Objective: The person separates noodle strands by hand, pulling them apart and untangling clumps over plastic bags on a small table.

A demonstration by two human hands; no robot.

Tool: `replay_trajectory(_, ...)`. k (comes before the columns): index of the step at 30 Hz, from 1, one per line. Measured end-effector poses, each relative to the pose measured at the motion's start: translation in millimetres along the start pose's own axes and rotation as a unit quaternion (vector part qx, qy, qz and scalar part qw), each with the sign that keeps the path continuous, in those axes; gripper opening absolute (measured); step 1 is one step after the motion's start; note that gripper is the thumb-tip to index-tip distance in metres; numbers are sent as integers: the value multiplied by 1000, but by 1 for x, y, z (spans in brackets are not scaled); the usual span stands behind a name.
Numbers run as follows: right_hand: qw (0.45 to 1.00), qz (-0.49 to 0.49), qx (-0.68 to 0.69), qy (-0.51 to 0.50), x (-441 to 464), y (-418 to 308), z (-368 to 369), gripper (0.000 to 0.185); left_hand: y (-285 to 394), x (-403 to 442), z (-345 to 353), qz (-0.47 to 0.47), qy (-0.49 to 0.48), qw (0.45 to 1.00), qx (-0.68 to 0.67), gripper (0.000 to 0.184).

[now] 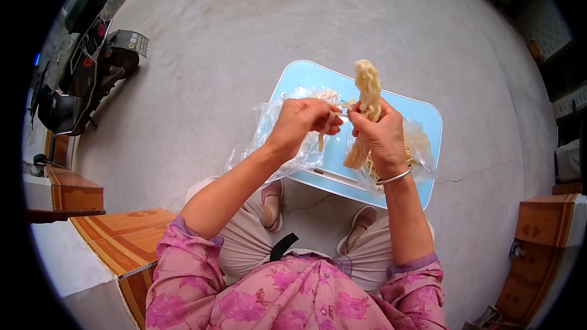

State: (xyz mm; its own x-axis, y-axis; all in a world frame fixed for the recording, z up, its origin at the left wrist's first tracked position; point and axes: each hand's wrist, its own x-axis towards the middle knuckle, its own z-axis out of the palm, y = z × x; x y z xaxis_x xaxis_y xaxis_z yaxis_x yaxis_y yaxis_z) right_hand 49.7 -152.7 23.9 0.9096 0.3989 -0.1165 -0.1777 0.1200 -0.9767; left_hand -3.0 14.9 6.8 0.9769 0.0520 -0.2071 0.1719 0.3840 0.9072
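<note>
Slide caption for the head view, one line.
Left hand holding a pale strand, right hand gripping a wavy pale bundle, above a light-blue tabletop.

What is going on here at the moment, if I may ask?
A seated person is working over a blue table. The left hand pinches a pale strip; the right hand grips a cream bundle. Clear plastic lies on the table's left and right sides.
</note>
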Motion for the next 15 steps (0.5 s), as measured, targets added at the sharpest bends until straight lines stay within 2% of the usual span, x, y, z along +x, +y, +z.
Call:
replay_trajectory(2, 998, 12, 60, 5, 2, -4, -10, 15, -1, 10, -17, 20, 15, 987, -162, 26)
replay_trajectory(3, 995, 8, 99, 7, 5, -6, -19, 15, 6, 13, -22, 35, 39, 980, -193, 23)
replay_trajectory(4, 991, 4, 137, 8, 7, -9, -29, 15, 10, 15, -34, 46, 56, 958, -277, 22)
replay_trajectory(8, 958, -9, 287, 2, 17, -16, -78, 17, 39, 17, -59, 95, 177, 923, -329, 17)
replay_trajectory(9, 955, -9, 298, 3, 18, -17, -87, 17, 45, 16, -65, 111, 202, 916, -328, 16)
replay_trajectory(12, 946, -14, 322, 35, 18, -28, -112, 17, 46, 19, -109, 184, 96, 890, -407, 13)
replay_trajectory(13, 952, -34, 299, 53, 16, -32, -115, 18, 47, 17, -112, 173, 123, 898, -385, 13)
replay_trajectory(15, 981, -43, 162, 99, 10, -38, -110, 20, 55, 15, -111, 151, 170, 912, -342, 15)
